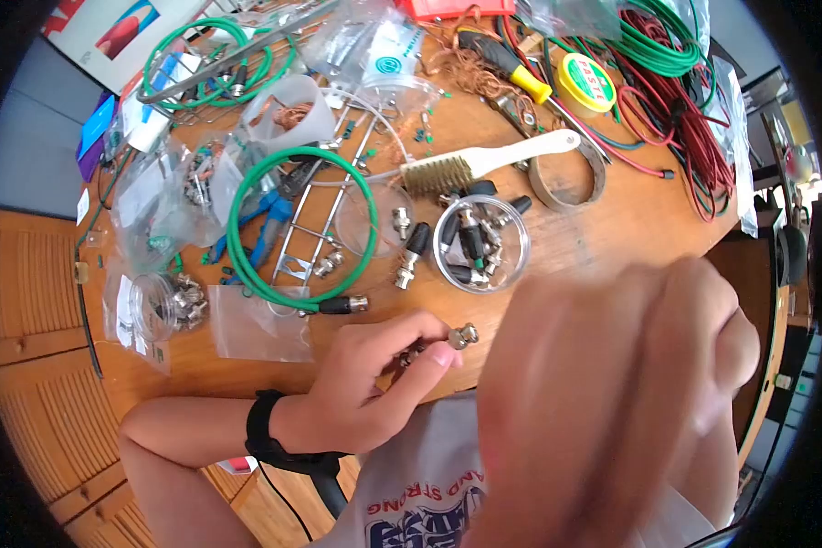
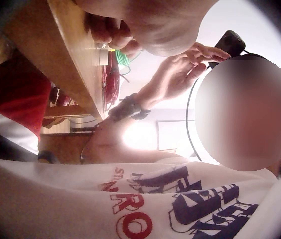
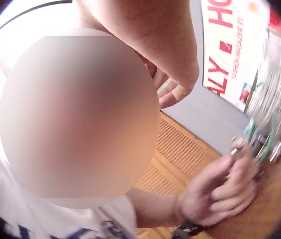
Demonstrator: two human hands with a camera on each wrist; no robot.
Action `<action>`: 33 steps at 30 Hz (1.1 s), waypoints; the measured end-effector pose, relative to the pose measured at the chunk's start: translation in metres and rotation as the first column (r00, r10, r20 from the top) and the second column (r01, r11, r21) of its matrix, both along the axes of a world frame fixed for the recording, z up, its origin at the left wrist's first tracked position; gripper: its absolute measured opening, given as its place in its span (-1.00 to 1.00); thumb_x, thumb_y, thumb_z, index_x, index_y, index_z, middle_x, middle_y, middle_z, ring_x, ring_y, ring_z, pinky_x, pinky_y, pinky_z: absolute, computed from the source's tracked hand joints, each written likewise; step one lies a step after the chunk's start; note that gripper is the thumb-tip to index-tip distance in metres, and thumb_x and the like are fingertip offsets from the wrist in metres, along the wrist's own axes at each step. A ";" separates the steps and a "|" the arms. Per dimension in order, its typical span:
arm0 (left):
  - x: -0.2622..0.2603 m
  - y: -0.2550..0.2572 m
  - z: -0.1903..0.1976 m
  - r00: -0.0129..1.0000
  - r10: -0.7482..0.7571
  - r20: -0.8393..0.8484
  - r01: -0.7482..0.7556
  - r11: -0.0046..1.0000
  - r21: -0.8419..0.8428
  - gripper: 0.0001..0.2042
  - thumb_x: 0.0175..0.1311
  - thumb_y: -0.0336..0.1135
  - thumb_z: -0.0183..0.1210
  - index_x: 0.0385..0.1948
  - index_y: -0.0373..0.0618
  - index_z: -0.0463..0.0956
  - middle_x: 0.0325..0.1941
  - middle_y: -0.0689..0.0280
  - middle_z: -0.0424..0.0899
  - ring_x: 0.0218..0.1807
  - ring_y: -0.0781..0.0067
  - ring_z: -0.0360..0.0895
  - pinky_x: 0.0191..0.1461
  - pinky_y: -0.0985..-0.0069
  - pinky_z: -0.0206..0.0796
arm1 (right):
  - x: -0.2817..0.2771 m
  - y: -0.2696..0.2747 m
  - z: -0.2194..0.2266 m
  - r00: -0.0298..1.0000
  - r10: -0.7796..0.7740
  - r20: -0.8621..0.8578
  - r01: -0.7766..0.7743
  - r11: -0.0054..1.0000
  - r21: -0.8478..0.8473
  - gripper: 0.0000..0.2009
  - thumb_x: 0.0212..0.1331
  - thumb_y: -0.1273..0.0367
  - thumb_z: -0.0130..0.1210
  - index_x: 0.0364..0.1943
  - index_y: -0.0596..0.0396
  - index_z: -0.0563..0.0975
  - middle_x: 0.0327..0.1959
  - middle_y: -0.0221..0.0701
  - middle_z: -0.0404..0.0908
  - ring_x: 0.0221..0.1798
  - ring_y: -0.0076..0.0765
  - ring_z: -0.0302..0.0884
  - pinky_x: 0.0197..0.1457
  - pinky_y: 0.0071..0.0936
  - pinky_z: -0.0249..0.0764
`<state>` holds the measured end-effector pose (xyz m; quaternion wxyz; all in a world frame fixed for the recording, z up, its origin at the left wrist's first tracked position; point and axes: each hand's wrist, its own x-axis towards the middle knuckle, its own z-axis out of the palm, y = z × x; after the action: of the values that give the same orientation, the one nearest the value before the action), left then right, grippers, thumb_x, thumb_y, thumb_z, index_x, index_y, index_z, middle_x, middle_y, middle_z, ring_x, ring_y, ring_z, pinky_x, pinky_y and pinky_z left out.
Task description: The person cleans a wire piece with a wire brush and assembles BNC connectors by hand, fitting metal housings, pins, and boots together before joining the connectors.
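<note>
My left hand (image 1: 365,374) pinches a small silver BNC connector (image 1: 466,336) between thumb and index finger, close over the table's front edge. More metal shows inside the curled fingers, partly hidden. My right hand (image 1: 603,365) is raised close to the head camera, large and blurred. In the left wrist view its fingers reach up to a small black camera (image 2: 231,44) on the head, fingertips right at its edge. Beyond the left hand stands a clear round tub (image 1: 526,251) with several black-booted connectors. Another connector with a black boot (image 1: 412,258) lies left of it.
A coiled green cable (image 1: 372,196) with a connector end lies over a wire rack and blue-handled pliers (image 1: 267,239). Farther back are a wire brush (image 1: 521,152), a tape ring (image 1: 541,187), a paste tin (image 1: 586,84), a screwdriver (image 1: 528,82) and red cables (image 1: 699,137). Plastic bags crowd the left.
</note>
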<state>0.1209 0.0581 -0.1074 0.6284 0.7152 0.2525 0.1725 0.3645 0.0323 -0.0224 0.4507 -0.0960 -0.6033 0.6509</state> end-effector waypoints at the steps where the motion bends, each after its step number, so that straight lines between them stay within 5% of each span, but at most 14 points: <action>1: 0.001 0.001 -0.002 1.000 -0.019 0.013 0.019 1.000 0.012 -0.87 0.51 -0.37 0.14 -0.21 -0.24 0.58 -0.35 0.32 0.74 -0.50 0.61 0.48 -0.42 0.59 0.24 | -0.001 0.003 0.001 1.000 0.014 -0.006 -0.014 1.000 0.002 -0.66 0.47 0.31 -0.08 -0.19 0.26 0.69 -0.23 0.02 0.76 -0.14 -0.09 0.75 -0.24 -0.33 0.63; 2: 0.001 0.002 -0.001 0.999 -0.041 0.025 0.040 0.999 0.023 -0.87 0.52 -0.36 0.14 -0.21 -0.24 0.57 -0.37 0.32 0.74 -0.52 0.58 0.48 -0.43 0.58 0.24 | 0.004 0.002 0.002 0.982 -0.144 0.125 0.142 0.990 0.021 -0.61 0.47 0.21 -0.04 -0.21 0.25 0.71 -0.24 -0.01 0.78 -0.14 -0.18 0.75 -0.13 -0.31 0.63; 4: -0.002 -0.001 0.011 1.000 -0.017 -0.008 0.016 0.997 -0.078 -0.86 0.53 -0.36 0.13 -0.21 -0.24 0.56 -0.36 0.31 0.75 -0.53 0.59 0.49 -0.43 0.58 0.25 | 0.006 0.003 0.003 0.787 -0.561 0.256 0.502 0.824 0.262 -0.67 0.41 0.24 0.06 -0.20 0.25 0.72 -0.23 -0.06 0.79 -0.15 -0.22 0.73 -0.04 -0.31 0.61; 7: 0.002 0.002 0.018 0.999 -0.047 -0.019 0.044 0.993 -0.110 -0.83 0.57 -0.38 0.06 -0.20 -0.28 0.56 -0.48 0.41 0.53 -0.47 0.81 0.32 -0.39 0.68 0.14 | 0.030 0.023 0.018 0.504 -0.716 0.483 0.421 0.692 0.586 -0.85 0.19 0.40 0.28 -0.28 0.23 0.70 -0.28 -0.25 0.76 -0.20 -0.23 0.70 -0.09 -0.36 0.56; 14: 0.001 0.002 0.016 0.999 -0.040 -0.015 0.038 0.994 -0.106 -0.83 0.56 -0.39 0.06 -0.22 -0.28 0.57 -0.49 0.43 0.55 -0.49 0.77 0.37 -0.40 0.65 0.19 | 0.040 0.037 0.006 0.238 -0.781 0.578 0.260 0.625 0.736 -0.84 0.08 0.47 0.42 -0.33 0.17 0.63 -0.46 -0.36 0.56 -0.44 -0.35 0.50 -0.33 -0.39 0.38; 19: 0.002 0.004 0.020 0.998 -0.058 -0.034 0.054 0.993 -0.109 -0.83 0.55 -0.39 0.07 -0.22 -0.28 0.58 -0.45 0.39 0.64 -0.49 0.76 0.43 -0.39 0.66 0.23 | 0.044 0.036 -0.016 0.327 -0.841 0.432 0.091 0.483 0.871 -0.79 0.05 0.37 0.46 -0.32 0.15 0.66 -0.48 -0.36 0.47 -0.41 -0.21 0.45 -0.39 -0.28 0.31; 33: -0.001 0.003 0.010 0.997 -0.071 0.006 0.071 0.995 -0.074 -0.85 0.53 -0.36 0.15 -0.14 -0.28 0.58 -0.27 0.27 0.81 -0.42 0.57 0.68 -0.39 0.61 0.40 | 0.048 0.032 -0.024 0.321 -0.775 0.545 0.099 0.599 0.794 -0.77 0.28 0.34 0.29 -0.44 0.15 0.52 -0.47 -0.31 0.46 -0.41 -0.09 0.52 -0.32 -0.15 0.46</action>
<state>0.1197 0.0615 -0.0972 0.6608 0.6996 0.2321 0.1416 0.4122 0.0639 -0.0462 0.2549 -0.4243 -0.8635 0.0974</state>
